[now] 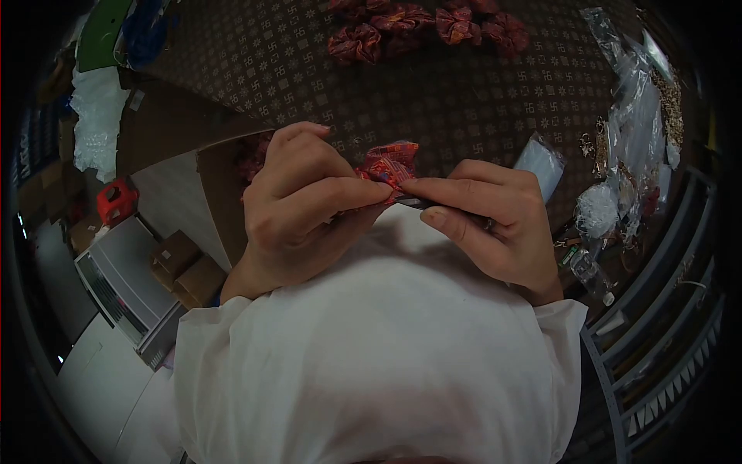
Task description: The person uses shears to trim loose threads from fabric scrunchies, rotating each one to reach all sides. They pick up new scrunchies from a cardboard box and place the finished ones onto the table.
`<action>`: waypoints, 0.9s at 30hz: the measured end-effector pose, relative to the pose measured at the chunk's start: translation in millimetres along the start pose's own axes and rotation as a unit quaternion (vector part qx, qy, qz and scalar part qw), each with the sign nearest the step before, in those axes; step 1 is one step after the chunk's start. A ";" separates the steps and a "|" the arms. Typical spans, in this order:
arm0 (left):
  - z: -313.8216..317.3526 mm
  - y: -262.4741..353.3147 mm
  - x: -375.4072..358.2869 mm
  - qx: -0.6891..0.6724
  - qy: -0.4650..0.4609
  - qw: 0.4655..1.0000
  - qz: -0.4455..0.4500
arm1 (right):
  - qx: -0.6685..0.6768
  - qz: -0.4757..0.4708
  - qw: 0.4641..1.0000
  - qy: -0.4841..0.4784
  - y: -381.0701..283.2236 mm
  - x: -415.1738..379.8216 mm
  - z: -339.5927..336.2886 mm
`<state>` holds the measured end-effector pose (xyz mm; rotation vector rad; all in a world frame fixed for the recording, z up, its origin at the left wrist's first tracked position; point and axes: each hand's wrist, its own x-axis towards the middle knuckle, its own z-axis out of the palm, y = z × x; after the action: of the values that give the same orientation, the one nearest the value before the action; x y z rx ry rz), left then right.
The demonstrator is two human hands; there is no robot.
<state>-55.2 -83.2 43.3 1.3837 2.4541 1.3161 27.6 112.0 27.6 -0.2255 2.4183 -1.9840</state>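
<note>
A small piece of red patterned fabric [390, 162], gathered and puffed up at the top, is held in front of my chest. My left hand [297, 205] is closed, pinching its lower left side between thumb and index finger. From the other side, my right hand [495, 220] is closed around a slim dark tool [412, 202], its thumb and index finger meeting the fabric's lower right edge. Most of the tool is hidden in the right hand, so I cannot tell its kind.
Red scrunched fabric pieces [402, 23] lie at the back of the brown patterned tabletop [456, 93]. Clear plastic bags [634, 124] and small beads are on the right, beside a grey metal rack [665, 340]. An open cardboard box [166, 124] stands on the left.
</note>
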 end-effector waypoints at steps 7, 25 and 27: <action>-0.2 -1.1 0.9 -0.012 -0.004 1.000 -0.010 | 0.018 0.046 0.999 -0.013 -2.1 0.7 -6.3; -3.6 1.4 0.9 -0.453 -0.082 0.777 -0.430 | -0.022 -0.023 0.990 0.140 12.0 6.1 17.9; -3.2 1.6 1.4 -0.448 -0.080 0.780 -0.430 | -0.110 -0.074 0.979 0.154 8.2 3.2 14.4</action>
<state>-56.3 -83.9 47.0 0.0849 1.5164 1.5801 24.9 99.1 17.0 -0.1072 2.8977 -1.9312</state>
